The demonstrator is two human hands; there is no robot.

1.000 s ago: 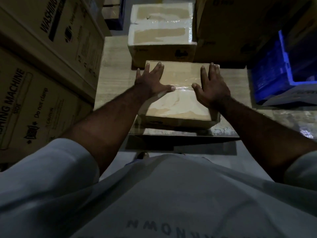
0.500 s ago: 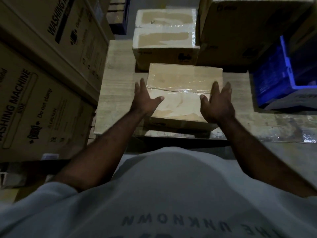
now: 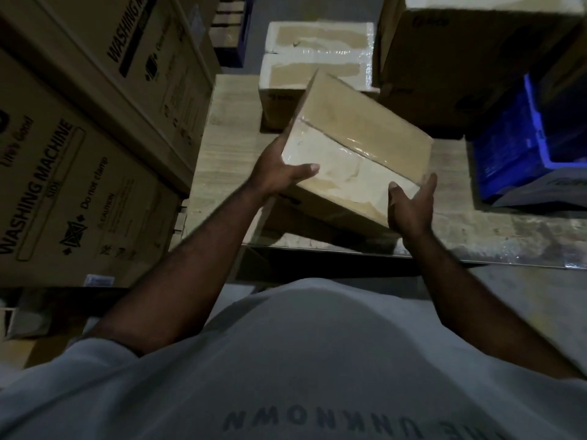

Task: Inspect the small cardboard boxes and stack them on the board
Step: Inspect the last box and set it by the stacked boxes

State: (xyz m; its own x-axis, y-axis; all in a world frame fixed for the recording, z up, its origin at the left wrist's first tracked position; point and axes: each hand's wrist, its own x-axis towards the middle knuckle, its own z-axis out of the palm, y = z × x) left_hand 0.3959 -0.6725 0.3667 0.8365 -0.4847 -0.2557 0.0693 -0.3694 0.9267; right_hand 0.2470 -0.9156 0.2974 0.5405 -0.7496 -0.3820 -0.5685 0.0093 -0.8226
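A small taped cardboard box (image 3: pixel 359 144) is lifted off the wooden board (image 3: pixel 228 160) and tilted, its left end raised. My left hand (image 3: pixel 279 171) grips its near left corner, thumb on top. My right hand (image 3: pixel 411 206) holds its near right corner from the side and below. A second small taped box (image 3: pixel 314 55) stands on the board behind it, partly hidden by the lifted one.
Tall washing machine cartons (image 3: pixel 79 154) wall off the left. A large carton (image 3: pixel 460 58) stands at the back right, and a blue plastic crate (image 3: pixel 524 141) at the right. The board's near edge (image 3: pixel 349 249) lies in front of my body.
My hands slid from the box's top to its sides, then lifted it off the board and tilted it.
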